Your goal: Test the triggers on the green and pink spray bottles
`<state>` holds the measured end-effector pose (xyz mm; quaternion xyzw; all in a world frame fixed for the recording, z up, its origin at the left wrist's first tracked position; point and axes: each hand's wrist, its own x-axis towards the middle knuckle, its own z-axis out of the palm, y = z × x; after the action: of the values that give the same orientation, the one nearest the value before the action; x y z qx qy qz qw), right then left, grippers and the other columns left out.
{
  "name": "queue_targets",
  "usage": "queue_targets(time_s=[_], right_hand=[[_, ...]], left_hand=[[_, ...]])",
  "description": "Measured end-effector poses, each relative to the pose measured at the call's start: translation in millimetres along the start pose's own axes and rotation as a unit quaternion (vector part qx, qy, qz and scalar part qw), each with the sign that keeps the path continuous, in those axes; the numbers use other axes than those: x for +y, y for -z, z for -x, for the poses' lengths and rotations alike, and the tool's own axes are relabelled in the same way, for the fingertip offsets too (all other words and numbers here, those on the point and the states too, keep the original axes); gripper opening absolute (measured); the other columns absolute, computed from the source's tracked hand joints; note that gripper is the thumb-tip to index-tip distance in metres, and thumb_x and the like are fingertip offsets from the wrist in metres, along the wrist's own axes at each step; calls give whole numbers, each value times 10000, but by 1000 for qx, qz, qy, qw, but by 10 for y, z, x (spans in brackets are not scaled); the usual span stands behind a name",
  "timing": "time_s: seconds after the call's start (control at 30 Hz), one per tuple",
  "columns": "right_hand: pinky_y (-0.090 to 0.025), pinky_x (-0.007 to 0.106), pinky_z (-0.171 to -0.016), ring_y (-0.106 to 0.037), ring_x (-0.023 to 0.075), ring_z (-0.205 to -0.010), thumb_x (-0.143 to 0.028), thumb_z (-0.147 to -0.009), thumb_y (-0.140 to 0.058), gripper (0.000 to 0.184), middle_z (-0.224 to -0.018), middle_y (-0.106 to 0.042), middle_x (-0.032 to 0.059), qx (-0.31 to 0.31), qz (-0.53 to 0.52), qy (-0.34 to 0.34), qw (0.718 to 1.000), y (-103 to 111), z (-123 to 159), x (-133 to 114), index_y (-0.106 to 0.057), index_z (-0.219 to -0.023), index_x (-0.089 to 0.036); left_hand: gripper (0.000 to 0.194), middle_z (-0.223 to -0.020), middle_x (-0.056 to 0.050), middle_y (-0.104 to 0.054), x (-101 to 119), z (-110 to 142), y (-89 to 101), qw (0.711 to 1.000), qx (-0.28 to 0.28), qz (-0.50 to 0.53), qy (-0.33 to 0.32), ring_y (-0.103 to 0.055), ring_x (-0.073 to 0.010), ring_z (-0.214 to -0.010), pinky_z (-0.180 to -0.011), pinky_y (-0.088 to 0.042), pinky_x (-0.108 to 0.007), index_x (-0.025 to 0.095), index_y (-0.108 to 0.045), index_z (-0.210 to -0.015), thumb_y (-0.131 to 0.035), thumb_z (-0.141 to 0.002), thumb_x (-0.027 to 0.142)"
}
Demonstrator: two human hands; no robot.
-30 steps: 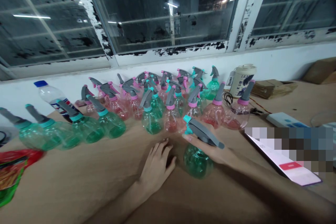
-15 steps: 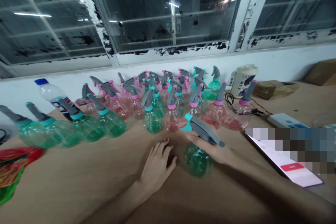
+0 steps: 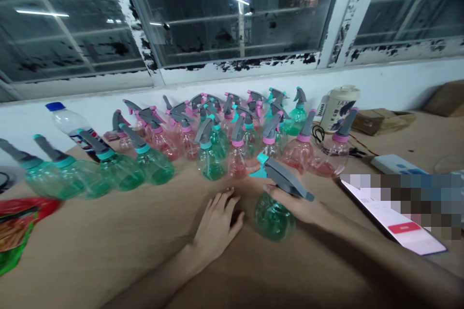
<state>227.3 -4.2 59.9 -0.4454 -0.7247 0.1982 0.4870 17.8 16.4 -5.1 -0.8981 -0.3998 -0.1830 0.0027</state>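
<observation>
My right hand (image 3: 299, 205) grips a green spray bottle (image 3: 273, 222) around the neck, just under its grey and teal trigger head. The head's nozzle faces up and to the left, and the bottle's round base is low over the table or on it; which one I cannot tell. On the wooden table (image 3: 126, 236), my left hand (image 3: 217, 224) rests with fingers spread, holding nothing, to the left of that bottle. Ahead of both hands stand a pink-collared spray bottle (image 3: 238, 161) and a green spray bottle (image 3: 211, 166).
Several more pink and green spray bottles crowd toward the wall, with a green one (image 3: 155, 166) in the left row. A blue-capped drink bottle (image 3: 72, 125) leans behind them. At right are a paper cup (image 3: 339, 108), a cardboard box (image 3: 380, 121) and a phone (image 3: 395, 222). A red packet (image 3: 25, 222) lies left.
The view has shifted slightly. Both hands stay in nearly the same place, with the right one still around the green spray bottle.
</observation>
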Motion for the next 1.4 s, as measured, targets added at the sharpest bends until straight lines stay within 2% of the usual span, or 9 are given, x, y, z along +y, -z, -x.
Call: queue_targets(time_s=[0.23, 0.43, 0.6, 0.77, 0.97, 1.03, 1.1, 1.2, 1.4], right_hand=[[-451, 302, -654, -543, 141, -667, -332, -829, -553, 119, -746, -567, -11, -7, -40, -15, 999, 32, -16, -127, -540, -773, -227], [-459, 309, -647, -567, 169, -707, -345, -825, -576, 157, -795, -596, 6, -21, -110, -52, 992, 22, -26, -23, -583, -927, -227], [-450, 329, -655, -554, 179, -695, -329, -823, -563, 126, -765, -579, 6, -13, -66, -34, 997, 3, -27, 31, -588, -908, -239], [-470, 352, -695, -573, 189, -706, -293, -813, -544, 59, -771, -590, 11, -11, -66, -24, 997, 7, -40, -16, -565, -847, -249], [-437, 397, -907, -599, 225, -901, -214, -806, -517, 152, -787, -610, 22, -40, -117, -25, 992, 15, -54, -40, -620, -901, -271], [-463, 381, -855, -605, 214, -834, -212, -802, -523, 138, -770, -604, 15, -34, -113, -26, 993, 10, -51, -29, -616, -887, -268], [-490, 347, -725, -588, 190, -695, -235, -805, -534, 91, -714, -581, 2, -25, -97, -33, 994, 5, -48, -16, -603, -859, -259], [-459, 301, -589, -535, 158, -582, -293, -817, -553, 82, -659, -549, -12, -18, -84, -39, 996, 4, -50, -6, -594, -864, -240], [-422, 276, -613, -515, 131, -632, -380, -853, -546, 153, -719, -563, -16, -31, -69, -14, 997, 55, -43, -31, -574, -823, -233]], left_hand=[[282, -1239, -133, -547, 2, 2, 18, 1000, 2, -2, -4, -533, -282, -1117, -914, -449, -486, 160, -524, -1140, -499, -870, 236], [284, -1245, -136, -533, -3, 8, -9, 1000, 6, 3, 0, -524, -284, -1135, -942, -443, -470, 150, -528, -1138, -518, -864, 224], [312, -1301, -151, -472, 1, 34, -46, 1000, 13, 10, 16, -566, -285, -1091, -881, -496, -469, 156, -484, -1186, -467, -887, 243], [295, -1290, -146, -497, -3, 16, -45, 1000, 8, 6, 6, -537, -285, -1138, -931, -468, -468, 143, -510, -1165, -483, -885, 233], [310, -1258, -120, -565, 0, -13, -15, 1000, -7, -7, -25, -470, -264, -1219, -1003, -414, -457, 120, -541, -1180, -496, -885, 203], [332, -1274, -115, -562, -2, -14, -13, 999, -13, -15, -29, -459, -260, -1232, -1015, -404, -455, 116, -534, -1206, -490, -890, 207], [344, -1285, -115, -558, -7, -14, -15, 999, -18, -24, -31, -454, -261, -1238, -1020, -399, -455, 110, -534, -1218, -489, -894, 215], [353, -1285, -119, -559, -15, -17, -21, 999, -24, -32, -34, -458, -264, -1234, -1028, -393, -448, 96, -542, -1221, -498, -894, 222], [353, -1274, -123, -569, -17, -22, -31, 999, -19, -33, -37, -463, -269, -1229, -1030, -396, -435, 84, -556, -1213, -517, -888, 215]])
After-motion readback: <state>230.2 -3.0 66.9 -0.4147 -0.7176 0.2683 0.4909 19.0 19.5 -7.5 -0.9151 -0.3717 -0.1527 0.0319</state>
